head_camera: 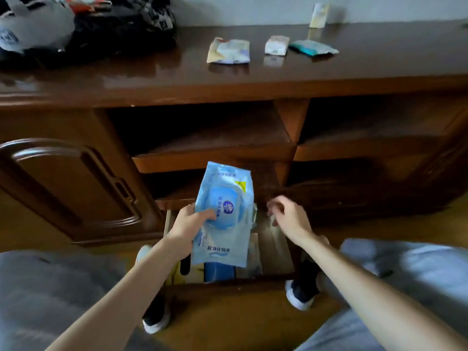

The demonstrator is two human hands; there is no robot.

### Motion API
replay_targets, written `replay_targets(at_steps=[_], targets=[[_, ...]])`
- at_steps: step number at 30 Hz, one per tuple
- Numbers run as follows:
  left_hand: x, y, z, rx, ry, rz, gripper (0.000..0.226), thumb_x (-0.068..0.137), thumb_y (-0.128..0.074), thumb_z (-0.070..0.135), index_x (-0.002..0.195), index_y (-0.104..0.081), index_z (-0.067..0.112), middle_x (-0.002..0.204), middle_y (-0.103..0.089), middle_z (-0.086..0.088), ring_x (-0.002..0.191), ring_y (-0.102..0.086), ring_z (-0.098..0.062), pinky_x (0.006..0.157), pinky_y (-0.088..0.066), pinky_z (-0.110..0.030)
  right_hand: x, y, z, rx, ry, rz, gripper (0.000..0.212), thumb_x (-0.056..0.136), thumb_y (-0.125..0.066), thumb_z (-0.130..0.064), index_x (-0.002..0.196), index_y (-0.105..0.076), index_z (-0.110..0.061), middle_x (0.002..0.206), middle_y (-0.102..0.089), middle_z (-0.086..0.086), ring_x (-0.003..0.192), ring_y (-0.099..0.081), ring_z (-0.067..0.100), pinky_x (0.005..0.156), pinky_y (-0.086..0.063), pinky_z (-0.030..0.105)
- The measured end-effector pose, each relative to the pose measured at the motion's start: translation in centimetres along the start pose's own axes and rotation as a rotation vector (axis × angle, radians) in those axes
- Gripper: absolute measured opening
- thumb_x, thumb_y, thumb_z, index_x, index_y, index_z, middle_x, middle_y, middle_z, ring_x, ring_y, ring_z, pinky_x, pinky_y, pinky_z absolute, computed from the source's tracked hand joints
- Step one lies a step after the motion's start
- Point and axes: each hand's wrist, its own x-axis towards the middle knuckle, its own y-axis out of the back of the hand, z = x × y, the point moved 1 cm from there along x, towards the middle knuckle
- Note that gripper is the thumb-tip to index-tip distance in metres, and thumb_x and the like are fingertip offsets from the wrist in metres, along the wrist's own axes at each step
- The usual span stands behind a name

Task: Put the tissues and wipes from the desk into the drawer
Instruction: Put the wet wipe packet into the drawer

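A dark wooden tabletop (pixel 152 77) runs across the upper part of the view, over open shelves and a cabinet door (pixel 68 188) at 9 o'clock. Below the shelves, at the centre, the drawer (pixel 276 252) stands pulled out toward the person, its front edge near 6 o'clock between two shoes.

Both bare forearms reach in from the lower corners, the left from 7 o'clock and the right from 5 o'clock, meeting over the drawer. The left hand (pixel 184 229) is clasped on a large blue wipes pack (pixel 224 216), thumb pressed on its round lid and fingers behind it. The pack is held upright and slightly tilted, its long axis running from 12 to 6 o'clock, above the drawer's left half and above a blue item lying inside. The right hand (pixel 288 216) hovers at 3 o'clock of the pack, just apart from it, fingers loosely curled and holding nothing; it is motion-blurred.

On the tabletop at 12 o'clock lies a crumpled tissue packet (pixel 229 51); to its 3 o'clock sit a small white tissue pack (pixel 276 45) and then a teal wipes sachet (pixel 312 48), the two nearly touching. A pile of dark bags (pixel 101 24) fills the 11 o'clock corner.
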Motion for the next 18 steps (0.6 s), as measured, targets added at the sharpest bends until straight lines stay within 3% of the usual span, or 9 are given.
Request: replay_targets(at_steps=[2, 4, 6, 8, 10, 12, 14, 16, 18], targets=[[1.7, 1.4, -2.1, 0.034, 0.024, 0.102, 0.017, 0.082, -0.069, -0.003, 0.098, -0.071, 0.002, 0.081, -0.077, -0.013, 0.068, -0.075, -0.03, 0.055, -0.059, -0.037, 0.5, -3.4, 2.4, -0.112, -0.172, -0.31, 0.02, 0.103, -0.053, -0.029, 0.089, -0.066, -0.022, 0.089, -0.07, -0.002, 0.081, -0.069, 0.022, 0.066, -0.053, 0.023], [3.3, 2.6, -3.5, 0.065, 0.036, 0.18, 0.018, 0.082, -0.07, -0.003, 0.099, -0.071, 0.001, 0.079, -0.077, -0.009, 0.072, -0.075, -0.03, 0.058, -0.059, -0.038, 0.8, -7.0, 4.6, -0.116, -0.33, -0.466, 0.013, 0.105, -0.053, -0.026, 0.106, -0.062, -0.017, 0.104, -0.061, 0.0, 0.092, -0.061, 0.017, 0.062, -0.044, 0.013], [4.6, 3.7, -4.6, 0.101, 0.054, 0.233, 0.019, 0.082, -0.07, -0.002, 0.101, -0.07, 0.0, 0.083, -0.077, -0.011, 0.073, -0.075, -0.03, 0.057, -0.059, -0.036, 1.1, -10.5, 6.9, 0.017, -0.474, -0.458, 0.015, 0.103, -0.058, -0.02, 0.116, -0.057, -0.015, 0.108, -0.055, 0.003, 0.101, -0.057, 0.018, 0.073, -0.048, 0.018], [5.5, 4.5, -5.5, 0.12, 0.091, 0.265, 0.018, 0.082, -0.071, 0.001, 0.1, -0.07, 0.002, 0.086, -0.077, -0.012, 0.074, -0.076, -0.03, 0.056, -0.06, -0.037, 1.1, -13.2, 8.9, 0.08, -0.614, -0.481, 0.016, 0.098, -0.064, -0.018, 0.113, -0.061, -0.011, 0.105, -0.062, 0.007, 0.097, -0.065, 0.02, 0.076, -0.054, 0.03], [6.0, 5.0, -6.3, 0.131, 0.133, 0.281, 0.019, 0.083, -0.07, 0.002, 0.102, -0.069, 0.002, 0.09, -0.077, -0.014, 0.079, -0.076, -0.033, 0.064, -0.063, -0.046, 0.8, -15.5, 10.3, 0.178, -0.72, -0.487, 0.019, 0.098, -0.064, -0.018, 0.116, -0.06, -0.014, 0.116, -0.064, 0.013, 0.105, -0.066, 0.029, 0.077, -0.057, 0.04], [6.5, 5.4, -7.0, 0.149, 0.166, 0.297, 0.02, 0.083, -0.068, 0.001, 0.103, -0.069, 0.001, 0.093, -0.077, -0.016, 0.085, -0.075, -0.036, 0.073, -0.062, -0.053, 1.1, -17.2, 10.9, 0.25, -0.777, -0.386, 0.016, 0.097, -0.067, -0.016, 0.111, -0.061, -0.011, 0.118, -0.066, 0.02, 0.103, -0.066, 0.035, 0.081, -0.058, 0.05], [7.1, 5.7, -8.0, 0.164, 0.175, 0.32, 0.013, 0.083, -0.067, 0.0, 0.095, -0.07, 0.004, 0.082, -0.078, -0.009, 0.075, -0.076, -0.029, 0.061, -0.063, -0.043, 1.6, -18.0, 10.9, 0.182, -0.807, -0.32, 0.021, 0.094, -0.074, -0.017, 0.104, -0.067, 0.0, 0.102, -0.069, 0.022, 0.09, -0.07, 0.035, 0.073, -0.06, 0.045], [7.6, 5.6, -8.7, 0.197, 0.188, 0.318, 0.01, 0.083, -0.067, 0.0, 0.085, -0.067, 0.01, 0.067, -0.075, -0.001, 0.059, -0.074, -0.02, 0.048, -0.057, -0.031, 1.9, -18.0, 10.6, 0.107, -0.799, -0.353, 0.032, 0.095, -0.072, -0.025, 0.109, -0.068, 0.003, 0.092, -0.069, 0.016, 0.072, -0.069, 0.029, 0.054, -0.052, 0.03], [8.3, 5.1, -9.3, 0.229, 0.227, 0.302, 0.008, 0.081, -0.067, 0.003, 0.087, -0.065, 0.009, 0.074, -0.075, -0.01, 0.065, -0.073, -0.028, 0.054, -0.059, -0.038, 2.2, -16.5, 10.6, 0.048, -0.758, -0.364, 0.034, 0.097, -0.066, -0.034, 0.111, -0.068, -0.003, 0.096, -0.072, 0.012, 0.073, -0.072, 0.027, 0.055, -0.051, 0.03]])
